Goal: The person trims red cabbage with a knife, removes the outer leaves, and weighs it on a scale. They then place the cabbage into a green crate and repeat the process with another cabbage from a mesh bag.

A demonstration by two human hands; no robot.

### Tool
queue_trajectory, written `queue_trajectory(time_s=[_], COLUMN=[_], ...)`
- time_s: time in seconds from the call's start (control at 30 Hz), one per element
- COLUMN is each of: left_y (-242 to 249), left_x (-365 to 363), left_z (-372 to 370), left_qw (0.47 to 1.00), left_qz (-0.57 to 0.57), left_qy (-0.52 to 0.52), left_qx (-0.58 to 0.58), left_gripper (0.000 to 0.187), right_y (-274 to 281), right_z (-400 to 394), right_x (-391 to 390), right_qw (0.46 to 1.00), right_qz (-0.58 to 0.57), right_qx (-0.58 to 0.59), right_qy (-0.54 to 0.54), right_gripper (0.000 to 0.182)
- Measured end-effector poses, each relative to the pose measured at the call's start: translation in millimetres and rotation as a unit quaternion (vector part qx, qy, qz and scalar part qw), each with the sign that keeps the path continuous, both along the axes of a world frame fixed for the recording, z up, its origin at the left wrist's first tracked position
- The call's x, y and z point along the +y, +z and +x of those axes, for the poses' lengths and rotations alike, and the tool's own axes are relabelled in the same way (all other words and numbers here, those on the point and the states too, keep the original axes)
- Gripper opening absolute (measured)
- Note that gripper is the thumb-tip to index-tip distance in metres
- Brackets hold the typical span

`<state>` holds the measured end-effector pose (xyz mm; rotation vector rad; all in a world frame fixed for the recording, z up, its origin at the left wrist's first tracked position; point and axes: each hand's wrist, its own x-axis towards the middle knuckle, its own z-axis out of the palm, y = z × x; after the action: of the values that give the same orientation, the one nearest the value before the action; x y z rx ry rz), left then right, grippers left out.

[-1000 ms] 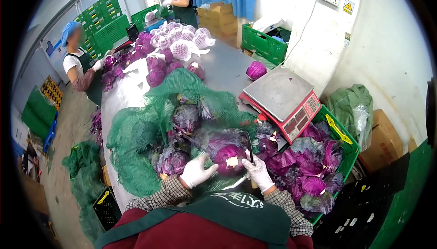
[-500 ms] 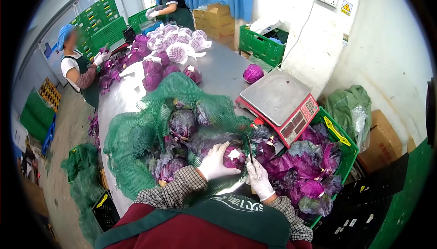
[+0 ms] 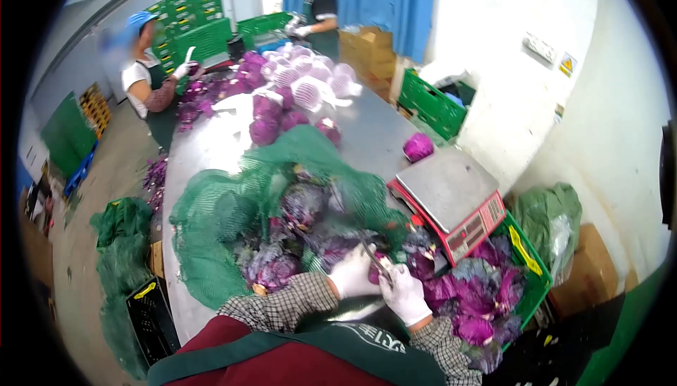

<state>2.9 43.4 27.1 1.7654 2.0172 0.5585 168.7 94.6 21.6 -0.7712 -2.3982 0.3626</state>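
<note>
In the head view my left hand (image 3: 355, 273), in a white glove, is wrapped round a small red cabbage (image 3: 376, 267) and largely covers it. My right hand (image 3: 405, 294), gloved too, grips a knife (image 3: 373, 256), its blade lying across the cabbage. The handle is hidden in the fingers. Just beyond both hands, an opened green mesh bag (image 3: 204, 206) lies on the metal table (image 3: 189, 152) with several untrimmed red cabbages (image 3: 303, 202) in its mouth. Beside my right hand, purple outer leaves (image 3: 469, 291) fill a green crate (image 3: 541, 284).
A red digital scale (image 3: 451, 188) stands at the table's right, with one cabbage (image 3: 418, 147) behind it. Further back are peeled cabbages (image 3: 265, 119) and foam-netted ones (image 3: 310, 79). Two co-workers (image 3: 151, 82) stand at the far side. A black crate (image 3: 151, 319) is at lower left.
My right hand has moved in against the cabbage, and the knife has tipped from upright to slanting over it. The cabbage's pale cut base is now hidden. The whole view has shifted.
</note>
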Motion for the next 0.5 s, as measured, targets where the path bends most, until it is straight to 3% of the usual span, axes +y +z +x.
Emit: queue_trajectory(time_s=[0.13, 0.2, 0.27, 0.3, 0.33, 0.4, 0.47, 0.5], left_y=[-51.4, -34.4, -14.6, -11.1, -10.9, -18.8, -30.6, -33.3], left_x=[21.6, 19.4, 5.1, 2.2, -4.7, -12.7, -20.1, -24.2], left_z=[-7.7, -7.7, -1.4, -2.0, -0.9, -4.5, -15.4, -21.4], left_qw=[0.999, 0.999, 1.0, 1.0, 1.0, 0.997, 0.992, 0.986], left_qz=[0.043, 0.014, 0.018, 0.005, 0.021, 0.067, 0.106, 0.134], left_qy=[-0.029, -0.027, 0.009, -0.008, -0.013, -0.028, -0.024, -0.004], left_qx=[-0.016, -0.039, -0.012, -0.004, 0.002, -0.004, -0.062, -0.095], left_gripper=[0.074, 0.077, 0.091, 0.103, 0.105, 0.106, 0.107, 0.104], right_y=[-3.5, -10.2, -28.3, -39.9, -48.6, -41.9, -30.1, -35.5], right_z=[-1.5, -5.9, -6.9, -4.1, 3.7, 14.3, 24.4, 31.6], right_x=[10.1, 17.2, 32.5, 42.9, 49.5, 48.6, 40.9, 38.4], right_qw=[1.0, 0.999, 0.994, 0.987, 0.973, 0.85, 0.8, 0.802], right_qz=[0.023, 0.033, -0.022, -0.087, -0.142, -0.418, -0.47, -0.47], right_qx=[-0.008, 0.019, 0.074, 0.1, 0.165, 0.284, 0.347, 0.342], right_qy=[0.01, 0.006, -0.073, -0.091, -0.081, -0.149, -0.137, -0.136], right_gripper=[0.016, 0.01, 0.013, 0.016, 0.014, 0.012, 0.013, 0.014])
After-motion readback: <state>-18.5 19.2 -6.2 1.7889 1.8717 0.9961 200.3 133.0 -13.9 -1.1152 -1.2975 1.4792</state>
